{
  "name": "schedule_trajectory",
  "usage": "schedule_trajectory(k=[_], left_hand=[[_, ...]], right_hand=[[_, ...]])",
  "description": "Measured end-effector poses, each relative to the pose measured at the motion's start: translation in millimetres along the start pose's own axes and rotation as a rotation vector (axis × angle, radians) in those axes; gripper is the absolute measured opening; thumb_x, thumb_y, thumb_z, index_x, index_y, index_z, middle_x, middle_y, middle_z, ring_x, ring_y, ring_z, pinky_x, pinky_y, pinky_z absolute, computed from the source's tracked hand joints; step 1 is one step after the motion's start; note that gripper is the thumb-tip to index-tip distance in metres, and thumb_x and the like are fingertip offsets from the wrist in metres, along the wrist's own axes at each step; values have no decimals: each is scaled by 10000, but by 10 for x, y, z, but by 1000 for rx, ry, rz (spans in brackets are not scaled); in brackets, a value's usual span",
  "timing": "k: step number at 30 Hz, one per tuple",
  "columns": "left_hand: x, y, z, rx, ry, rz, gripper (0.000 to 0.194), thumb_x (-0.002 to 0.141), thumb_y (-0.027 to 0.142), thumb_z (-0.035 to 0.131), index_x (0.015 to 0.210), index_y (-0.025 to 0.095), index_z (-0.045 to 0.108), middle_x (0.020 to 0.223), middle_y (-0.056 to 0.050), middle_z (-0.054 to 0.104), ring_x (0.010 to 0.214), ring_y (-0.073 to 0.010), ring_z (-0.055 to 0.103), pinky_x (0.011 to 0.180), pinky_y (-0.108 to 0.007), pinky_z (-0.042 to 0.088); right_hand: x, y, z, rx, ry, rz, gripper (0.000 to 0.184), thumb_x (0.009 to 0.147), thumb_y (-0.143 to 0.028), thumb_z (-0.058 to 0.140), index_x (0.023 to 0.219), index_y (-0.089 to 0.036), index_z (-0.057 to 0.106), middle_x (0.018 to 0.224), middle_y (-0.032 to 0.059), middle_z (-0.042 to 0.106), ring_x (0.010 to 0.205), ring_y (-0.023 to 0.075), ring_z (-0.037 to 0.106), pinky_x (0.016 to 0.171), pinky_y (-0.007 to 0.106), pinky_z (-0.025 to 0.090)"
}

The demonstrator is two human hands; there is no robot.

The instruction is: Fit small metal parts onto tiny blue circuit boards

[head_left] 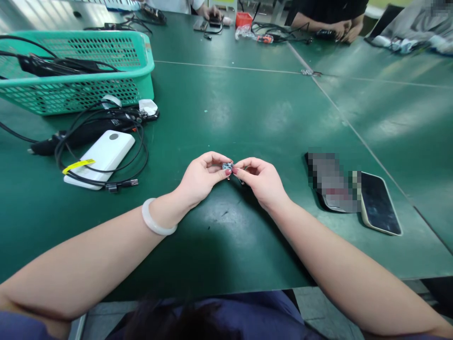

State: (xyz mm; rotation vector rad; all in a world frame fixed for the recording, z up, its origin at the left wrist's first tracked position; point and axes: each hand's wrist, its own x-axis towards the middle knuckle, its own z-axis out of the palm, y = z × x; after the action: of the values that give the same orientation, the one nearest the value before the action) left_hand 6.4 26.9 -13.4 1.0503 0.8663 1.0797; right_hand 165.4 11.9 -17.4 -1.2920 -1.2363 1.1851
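Just above the middle of the green table [219, 123], my two hands meet fingertip to fingertip. My left hand [201, 177], with a white bangle on its wrist, pinches a small silvery metal part [227, 166] between thumb and fingers. From the right, my right hand [262, 179] has its thumb and fingertips closed at the same metal part. A thin piece [242, 181] sticks out below the right fingertips. Fingers cover most of the part, so its exact kind cannot be made out.
At left stands a green plastic basket [141, 75] holding black cabled devices. Before it lie a white power bank [113, 151], a looped black cable [146, 156] and a black tool-like device [88, 130]. Two phones [380, 203] [332, 182] lie at right. Other people's hands [345, 30] work across the table.
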Motion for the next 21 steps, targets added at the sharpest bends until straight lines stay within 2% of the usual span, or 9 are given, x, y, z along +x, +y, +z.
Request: schedule_trajectory(k=[10, 16, 21], left_hand=[[-6, 20, 13, -5, 32, -33, 296, 601, 137, 810, 849, 132, 651, 853, -22, 701, 764, -126, 667, 841, -348, 539], [-18, 31, 24, 19, 39, -32, 307, 620, 129, 789, 894, 129, 650, 866, -39, 706, 782, -141, 670, 859, -370, 539], [-35, 28, 36, 74, 45, 0, 284, 642, 120, 758, 897, 137, 636, 892, -41, 699, 830, -149, 671, 871, -361, 536]], right_hand=[[9, -18, -8, -28, -12, 6, 241, 679, -375, 753, 773, -170, 667, 617, -38, 599, 485, 63, 419, 478, 239, 320], [7, -28, -12, -60, -15, 2, 253, 696, -397, 737, 779, -171, 658, 599, -34, 602, 476, 71, 462, 474, 235, 376], [-1, -38, -1, -87, -16, -35, 188, 715, -340, 713, 782, -174, 657, 606, -33, 610, 472, 73, 491, 478, 231, 405]])
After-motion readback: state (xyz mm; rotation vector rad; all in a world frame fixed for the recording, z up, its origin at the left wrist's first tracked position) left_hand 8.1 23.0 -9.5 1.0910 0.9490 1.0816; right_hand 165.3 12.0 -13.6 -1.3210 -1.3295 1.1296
